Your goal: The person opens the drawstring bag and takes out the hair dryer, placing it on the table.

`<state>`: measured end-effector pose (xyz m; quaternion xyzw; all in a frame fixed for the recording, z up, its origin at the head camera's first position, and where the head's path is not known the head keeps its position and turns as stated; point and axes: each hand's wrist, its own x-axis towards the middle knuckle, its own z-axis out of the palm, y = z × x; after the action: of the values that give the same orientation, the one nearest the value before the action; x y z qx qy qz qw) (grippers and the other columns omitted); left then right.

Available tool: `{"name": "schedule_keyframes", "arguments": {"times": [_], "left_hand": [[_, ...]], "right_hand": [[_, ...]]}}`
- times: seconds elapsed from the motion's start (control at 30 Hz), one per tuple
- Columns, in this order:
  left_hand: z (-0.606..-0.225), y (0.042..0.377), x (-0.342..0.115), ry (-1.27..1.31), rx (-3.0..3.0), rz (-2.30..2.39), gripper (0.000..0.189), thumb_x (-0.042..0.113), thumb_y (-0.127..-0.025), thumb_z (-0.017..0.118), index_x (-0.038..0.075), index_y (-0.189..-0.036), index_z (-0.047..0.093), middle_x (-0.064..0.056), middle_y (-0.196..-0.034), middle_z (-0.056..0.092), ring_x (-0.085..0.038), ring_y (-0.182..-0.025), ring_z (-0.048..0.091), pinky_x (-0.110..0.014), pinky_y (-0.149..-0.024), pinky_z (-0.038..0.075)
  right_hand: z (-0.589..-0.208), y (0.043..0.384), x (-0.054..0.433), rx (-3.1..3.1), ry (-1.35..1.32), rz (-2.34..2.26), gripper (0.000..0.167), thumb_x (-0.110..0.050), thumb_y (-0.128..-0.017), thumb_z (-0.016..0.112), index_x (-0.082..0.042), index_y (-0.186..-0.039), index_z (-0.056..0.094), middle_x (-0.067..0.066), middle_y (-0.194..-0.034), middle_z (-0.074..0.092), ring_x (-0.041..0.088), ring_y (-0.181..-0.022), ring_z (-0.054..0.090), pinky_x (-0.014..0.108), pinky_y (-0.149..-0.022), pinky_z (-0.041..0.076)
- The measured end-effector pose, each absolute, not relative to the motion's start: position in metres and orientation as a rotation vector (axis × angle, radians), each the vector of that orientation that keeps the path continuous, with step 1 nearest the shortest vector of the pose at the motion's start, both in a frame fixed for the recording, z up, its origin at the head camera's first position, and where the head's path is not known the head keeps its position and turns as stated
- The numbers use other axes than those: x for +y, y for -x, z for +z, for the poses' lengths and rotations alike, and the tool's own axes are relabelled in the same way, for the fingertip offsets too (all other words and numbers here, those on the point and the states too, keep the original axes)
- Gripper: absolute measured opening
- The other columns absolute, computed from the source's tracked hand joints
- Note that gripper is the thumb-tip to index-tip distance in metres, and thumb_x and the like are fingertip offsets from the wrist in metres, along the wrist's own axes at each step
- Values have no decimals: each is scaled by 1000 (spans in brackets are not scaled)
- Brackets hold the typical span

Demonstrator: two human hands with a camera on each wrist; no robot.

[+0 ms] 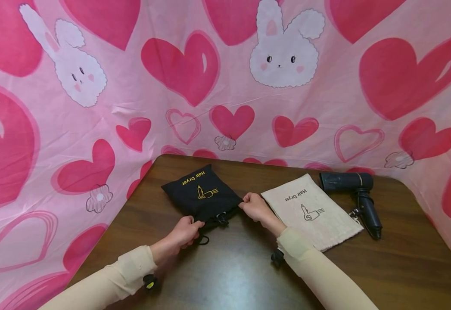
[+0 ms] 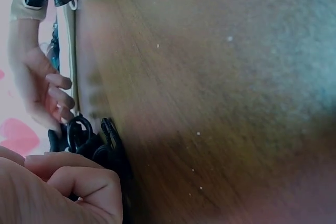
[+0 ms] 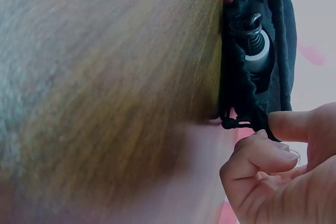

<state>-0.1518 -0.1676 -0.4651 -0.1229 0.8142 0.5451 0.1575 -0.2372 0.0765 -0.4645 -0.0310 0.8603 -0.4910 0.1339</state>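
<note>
A black drawstring bag (image 1: 188,193) with yellow "Hair Dryer" lettering lies on the table, its mouth toward me. My left hand (image 1: 182,234) pinches the near left corner of that mouth. At the right corner, my right hand (image 1: 257,207) holds the edge between thumb and fingers. In the right wrist view the mouth gapes, showing a coiled cord (image 3: 254,40) and a pale ring (image 3: 260,59) on a dark object inside; most of that object is hidden. A bit of dark cord (image 1: 221,218) shows at the opening in the head view.
Right of my right hand, a cream cloth bag (image 1: 310,211) with the same print lies flat, partly behind my forearm. Beyond it lies a black hair dryer (image 1: 345,182), handle toward me. A pink patterned curtain (image 1: 241,94) surrounds the wooden table (image 1: 217,275).
</note>
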Motion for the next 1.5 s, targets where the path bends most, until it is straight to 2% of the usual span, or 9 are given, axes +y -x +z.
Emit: {"name": "schedule_keyframes", "arguments": {"times": [0.3,0.83,0.93,1.07,1.17,1.3,1.4,1.5], "left_hand": [[-466,149,-175,346,2362,1517,28,20,-105,61,9,-88,43,-2,-64,44,-15,-48,33,-26,-44,24],[-464,145,-182,336,2351,1542,24,17,-105,61,10,-90,44,-1,-64,43,-15,-50,34,-26,-46,26],[-463,144,-182,331,2347,1549,24,17,-105,62,10,-89,45,-1,-64,42,-15,-50,34,-26,-46,26],[-464,144,-182,348,2367,1545,26,21,-105,65,10,-89,47,-1,-63,43,-16,-49,35,-26,-46,27],[-464,145,-181,382,2402,1531,34,34,-103,70,8,-90,52,-2,-64,46,-17,-51,39,-28,-47,29],[-465,146,-181,417,2470,1483,50,52,-94,77,6,-92,57,-5,-71,50,-22,-59,45,-31,-51,34],[-466,148,-181,413,2509,1459,54,52,-89,82,5,-91,57,-8,-76,51,-24,-66,47,-32,-55,36],[-466,148,-180,407,2527,1462,50,46,-89,84,5,-88,56,-8,-77,50,-24,-66,48,-32,-55,36]], "right_hand": [[-465,238,79,2535,145,-1398,11,-13,-101,65,-4,-97,60,10,-85,56,20,-58,46,31,-54,40],[-465,241,81,2601,210,-1348,10,-10,-99,64,-4,-93,59,11,-87,59,25,-75,56,34,-68,45],[-465,241,81,2600,205,-1353,10,-9,-100,64,-4,-93,59,10,-87,59,23,-73,54,33,-66,44],[-464,239,79,2517,146,-1392,12,-14,-102,64,-4,-97,59,8,-81,55,18,-59,44,30,-55,40],[-462,237,78,2448,86,-1417,16,-18,-103,66,-5,-99,59,6,-76,51,16,-53,38,29,-49,37],[-460,235,77,2423,57,-1410,21,-20,-100,72,-5,-98,58,4,-71,47,14,-50,35,27,-48,35],[-460,235,76,2411,56,-1403,21,-18,-99,75,-5,-97,58,3,-69,46,14,-48,32,26,-47,32],[-460,235,75,2403,63,-1404,18,-15,-99,73,-5,-94,58,2,-67,45,13,-47,32,26,-47,32]]}}
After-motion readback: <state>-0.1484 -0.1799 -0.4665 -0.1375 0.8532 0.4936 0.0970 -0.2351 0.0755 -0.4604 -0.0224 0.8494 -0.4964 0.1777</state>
